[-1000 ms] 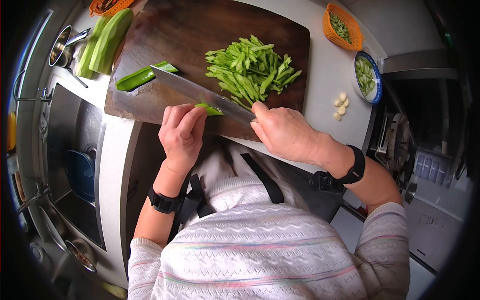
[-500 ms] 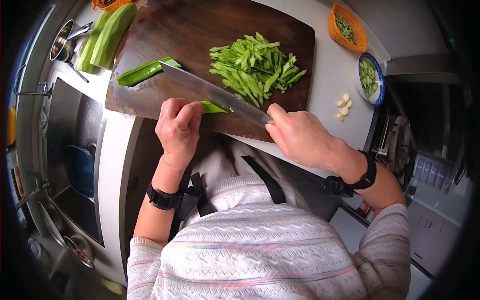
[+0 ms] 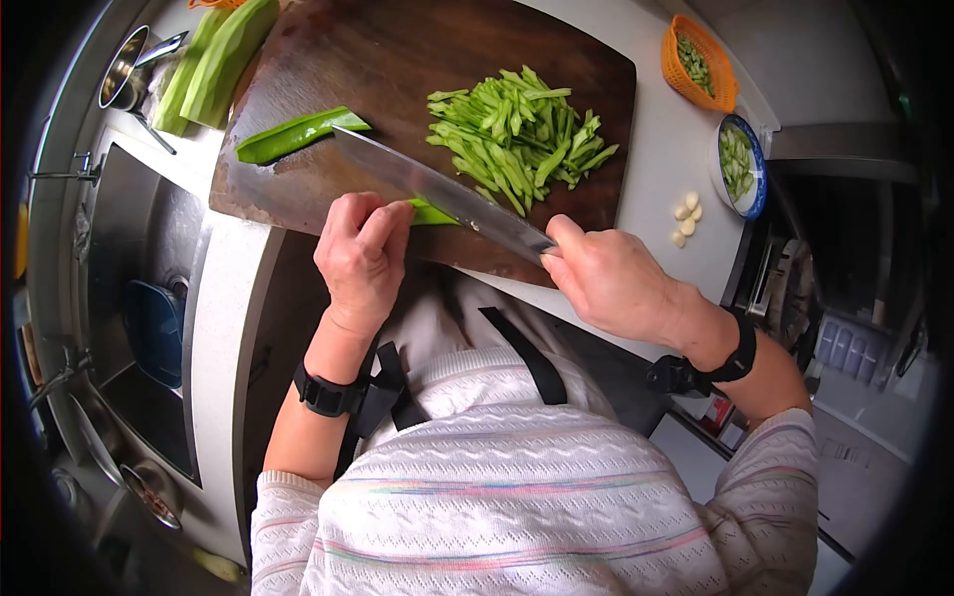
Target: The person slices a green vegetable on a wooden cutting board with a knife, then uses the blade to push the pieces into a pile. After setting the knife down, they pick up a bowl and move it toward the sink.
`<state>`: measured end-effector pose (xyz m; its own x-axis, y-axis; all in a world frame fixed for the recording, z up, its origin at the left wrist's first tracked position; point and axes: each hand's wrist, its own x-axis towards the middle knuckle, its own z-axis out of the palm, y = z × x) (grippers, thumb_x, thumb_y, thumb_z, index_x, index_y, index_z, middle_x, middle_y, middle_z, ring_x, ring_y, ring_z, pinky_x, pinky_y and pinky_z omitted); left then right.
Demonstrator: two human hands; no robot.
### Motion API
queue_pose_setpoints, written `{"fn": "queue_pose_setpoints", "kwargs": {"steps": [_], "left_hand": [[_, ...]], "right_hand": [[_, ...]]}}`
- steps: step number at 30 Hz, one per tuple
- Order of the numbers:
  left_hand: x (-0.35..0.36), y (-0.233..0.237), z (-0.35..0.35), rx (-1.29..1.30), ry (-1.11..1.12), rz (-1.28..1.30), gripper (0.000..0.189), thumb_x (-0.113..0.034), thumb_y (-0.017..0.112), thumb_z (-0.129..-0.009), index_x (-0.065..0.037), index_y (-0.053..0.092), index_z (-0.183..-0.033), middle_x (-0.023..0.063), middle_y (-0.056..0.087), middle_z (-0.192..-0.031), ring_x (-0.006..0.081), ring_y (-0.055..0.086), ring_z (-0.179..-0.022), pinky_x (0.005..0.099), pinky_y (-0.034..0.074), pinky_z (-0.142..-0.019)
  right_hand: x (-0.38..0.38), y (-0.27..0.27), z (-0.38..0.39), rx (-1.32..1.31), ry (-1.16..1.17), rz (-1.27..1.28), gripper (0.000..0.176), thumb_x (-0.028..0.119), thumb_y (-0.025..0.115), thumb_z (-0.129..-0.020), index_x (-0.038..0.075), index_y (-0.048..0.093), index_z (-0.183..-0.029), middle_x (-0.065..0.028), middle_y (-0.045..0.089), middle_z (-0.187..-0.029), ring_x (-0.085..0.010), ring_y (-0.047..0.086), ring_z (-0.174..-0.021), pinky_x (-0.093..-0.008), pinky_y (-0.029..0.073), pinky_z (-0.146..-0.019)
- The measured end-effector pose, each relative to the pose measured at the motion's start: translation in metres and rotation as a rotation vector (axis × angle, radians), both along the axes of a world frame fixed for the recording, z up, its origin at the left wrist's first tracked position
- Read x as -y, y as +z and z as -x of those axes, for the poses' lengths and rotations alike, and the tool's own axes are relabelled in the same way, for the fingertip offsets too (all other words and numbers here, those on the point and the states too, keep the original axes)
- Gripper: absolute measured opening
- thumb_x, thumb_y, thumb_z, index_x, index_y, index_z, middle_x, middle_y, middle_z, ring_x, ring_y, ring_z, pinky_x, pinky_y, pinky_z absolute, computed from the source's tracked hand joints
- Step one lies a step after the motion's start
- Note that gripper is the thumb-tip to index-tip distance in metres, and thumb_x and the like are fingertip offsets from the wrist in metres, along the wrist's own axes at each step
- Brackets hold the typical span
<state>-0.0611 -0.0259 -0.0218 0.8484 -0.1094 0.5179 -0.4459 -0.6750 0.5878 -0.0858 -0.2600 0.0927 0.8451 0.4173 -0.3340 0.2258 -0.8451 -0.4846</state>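
My right hand (image 3: 616,278) is wrapped round the handle end of a wide-bladed kitchen knife (image 3: 437,189), whose blade slants up and left over the cutting board (image 3: 368,60). With curled fingers my left hand (image 3: 360,253) presses a strip of green pepper (image 3: 435,214) near the board's front edge, the blade lying right beside its fingertips. Beyond the knife tip lies a long, hollow half of green pepper (image 3: 288,137). A loose heap of cut green strips (image 3: 517,134) sits on the right part of the board.
Several peeled garlic cloves (image 3: 686,219), a blue-rimmed bowl (image 3: 757,179) of cut greens and an orange basket (image 3: 730,94) stand on the right. Long peeled green vegetables (image 3: 224,65) and a small metal pot (image 3: 121,70) lie left, above the sink (image 3: 129,233).
The view has shifted slightly, so the board and the things on it sit a little further right. Both hands keep their grips, with the knife still beside the left fingertips.
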Motion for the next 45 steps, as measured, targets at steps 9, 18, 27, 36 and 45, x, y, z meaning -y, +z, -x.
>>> {"fn": "queue_pose_setpoints", "kwargs": {"steps": [9, 18, 27, 36, 45], "left_hand": [[-0.001, 0.0, 0.0, 0.005, 0.0, -0.017, 0.015, 0.0, 0.074, -0.074, -0.008, 0.068, -0.086, 0.006, 0.057, -0.081, 0.022, 0.059, -0.07, 0.0305, 0.048, -0.06], [0.002, -0.003, -0.001, 0.019, 0.01, 0.002, 0.017, -0.003, 0.074, -0.07, -0.011, 0.066, -0.082, 0.0041, 0.056, -0.08, 0.023, 0.058, -0.07, 0.0324, 0.048, -0.058], [0.0, -0.001, 0.001, 0.006, -0.004, -0.012, 0.016, 0.0, 0.074, -0.075, -0.008, 0.068, -0.087, 0.0061, 0.056, -0.08, 0.0216, 0.058, -0.069, 0.0301, 0.047, -0.059], [0.0, -0.003, 0.001, 0.015, -0.011, -0.017, 0.018, 0.0, 0.074, -0.074, -0.009, 0.069, -0.089, 0.0058, 0.056, -0.081, 0.0212, 0.057, -0.069, 0.03, 0.047, -0.058], [0.0, -0.003, 0.001, 0.022, -0.011, -0.031, 0.018, 0.0, 0.073, -0.075, -0.009, 0.069, -0.089, 0.0058, 0.057, -0.082, 0.0216, 0.058, -0.069, 0.0304, 0.048, -0.059]], "right_hand": [[-0.003, 0.002, 0.002, 0.013, 0.003, -0.001, 0.016, 0.012, 0.052, -0.092, 0.0, 0.042, -0.088, -0.0194, 0.058, -0.059, -0.0409, 0.061, -0.06, -0.0495, 0.047, -0.056], [-0.015, -0.017, -0.009, 0.013, -0.022, -0.027, 0.015, 0.012, 0.051, -0.092, -0.001, 0.044, -0.089, -0.0219, 0.061, -0.063, -0.0435, 0.062, -0.066, -0.0528, 0.049, -0.062], [-0.009, 0.001, -0.004, -0.023, -0.011, 0.019, 0.017, 0.014, 0.05, -0.093, -0.001, 0.043, -0.089, -0.0209, 0.06, -0.061, -0.043, 0.062, -0.064, -0.052, 0.048, -0.06], [-0.016, -0.004, -0.008, -0.04, 0.015, 0.033, 0.014, 0.011, 0.05, -0.091, -0.001, 0.043, -0.089, -0.0213, 0.06, -0.062, -0.0426, 0.062, -0.065, -0.0514, 0.049, -0.06], [-0.013, -0.005, -0.006, -0.018, -0.014, 0.009, 0.014, 0.011, 0.05, -0.091, -0.001, 0.043, -0.09, -0.0211, 0.061, -0.063, -0.0432, 0.062, -0.066, -0.0522, 0.048, -0.062]]}}
